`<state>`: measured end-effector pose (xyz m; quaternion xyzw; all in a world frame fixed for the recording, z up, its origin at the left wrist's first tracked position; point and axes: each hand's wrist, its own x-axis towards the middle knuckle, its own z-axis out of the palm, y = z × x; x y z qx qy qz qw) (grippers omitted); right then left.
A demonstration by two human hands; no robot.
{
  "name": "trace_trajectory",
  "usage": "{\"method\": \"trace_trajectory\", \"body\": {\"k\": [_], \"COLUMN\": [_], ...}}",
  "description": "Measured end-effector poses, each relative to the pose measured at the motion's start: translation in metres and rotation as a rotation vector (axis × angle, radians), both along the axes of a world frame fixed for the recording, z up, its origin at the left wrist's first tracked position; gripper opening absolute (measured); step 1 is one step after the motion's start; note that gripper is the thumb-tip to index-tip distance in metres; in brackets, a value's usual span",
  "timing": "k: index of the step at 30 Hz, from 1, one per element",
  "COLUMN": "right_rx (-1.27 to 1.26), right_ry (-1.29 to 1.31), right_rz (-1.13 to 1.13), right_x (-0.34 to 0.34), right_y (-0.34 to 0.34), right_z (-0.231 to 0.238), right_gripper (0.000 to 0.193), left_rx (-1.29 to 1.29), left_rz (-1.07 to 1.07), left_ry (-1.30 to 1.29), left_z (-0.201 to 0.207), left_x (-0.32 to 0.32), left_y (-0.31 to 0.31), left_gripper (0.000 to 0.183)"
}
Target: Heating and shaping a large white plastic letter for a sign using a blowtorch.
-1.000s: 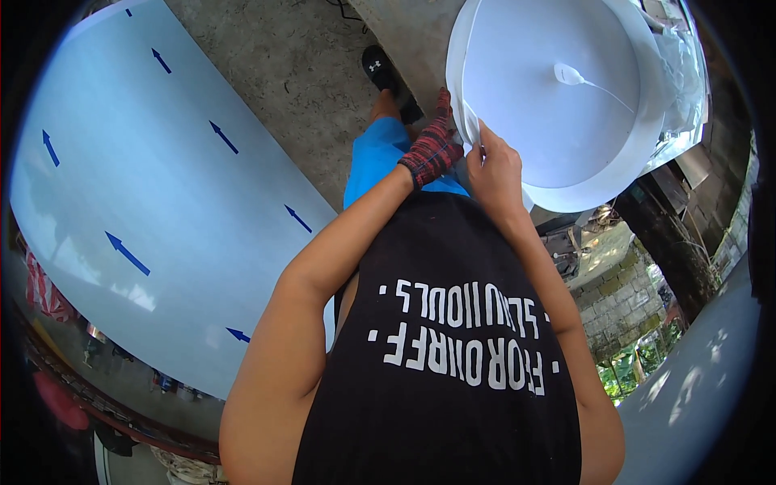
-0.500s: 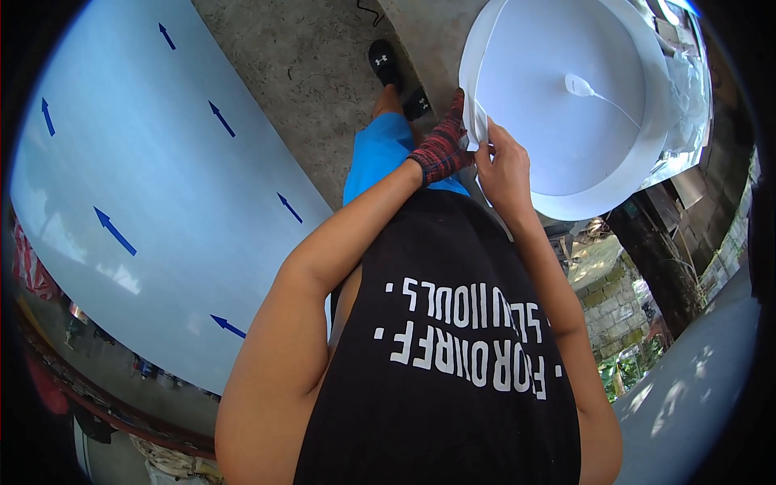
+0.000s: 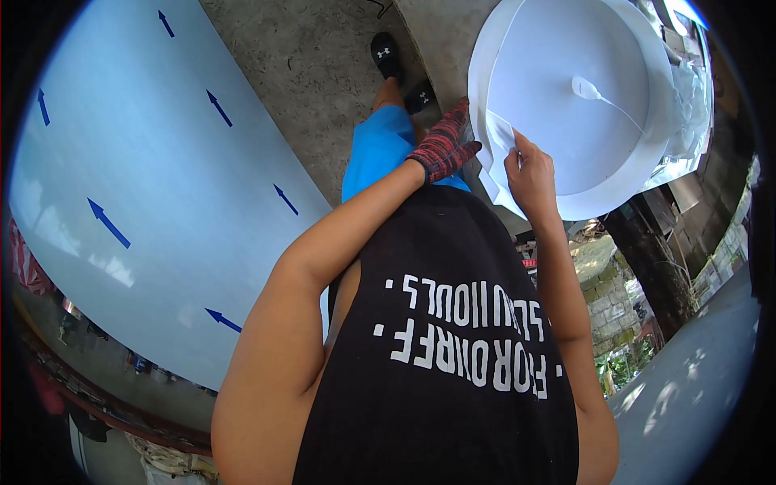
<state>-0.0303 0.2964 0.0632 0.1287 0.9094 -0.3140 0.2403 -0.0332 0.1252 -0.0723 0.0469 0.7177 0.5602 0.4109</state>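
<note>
A round white tub (image 3: pixel 594 202) holds a corded white tag (image 3: pixel 584 88); gloved left hand (image 3: pixel 441 150), fingers extended, at its wall, right hand (image 3: pixel 533 174) pinching a white flap (image 3: pixel 499 132).

Pale sheet (image 3: pixel 162 162): marked with blue arrows (image 3: pixel 109 224)
Floor (image 3: pixel 283 89): seen beside the sheet
Striped cloth (image 3: pixel 29 263): seen far left
Tree trunk (image 3: pixel 649 263): seen near block wall (image 3: pixel 610 314)

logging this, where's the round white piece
The round white piece is at the head view's upper right, beside the gloved left hand and bare right hand.
</note>
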Motion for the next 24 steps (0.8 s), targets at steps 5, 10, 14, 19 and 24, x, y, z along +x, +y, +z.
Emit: {"method": "trace_trajectory", "body": {"k": [5,10,14,19,24], "right_rx": [-0.02,0.004,0.013,-0.03,0.038], "right_ry": [0.12,0.055,0.101,0.245,0.422], "right_rz": [0.071,-0.193,-0.285,-0.489,-0.716], "right_x": [0.008,0.026,0.045,0.086,0.124], "right_y": [0.004,0.042,0.062,0.067,0.038], "right_z": [0.002,0.01,0.02,0.032,0.046], "right_gripper": [0.042,0.035,0.031,0.031,0.03], "left_rx": [0.039,0.169,0.158,-0.31,-0.28], "left_rz": [-0.084,-0.082,-0.157,-0.443,-1.076], "left_ry": [0.034,-0.405,-0.24,0.735,1.397], "left_z": [0.006,0.037,0.018,0.082,0.1], "left_x": [0.018,0.01,0.014,-0.053,-0.12], "left_y": [0.0,-0.004,-0.014,-0.023,0.021], "left_gripper": [0.09,0.087,0.075,0.04,0.04]}}
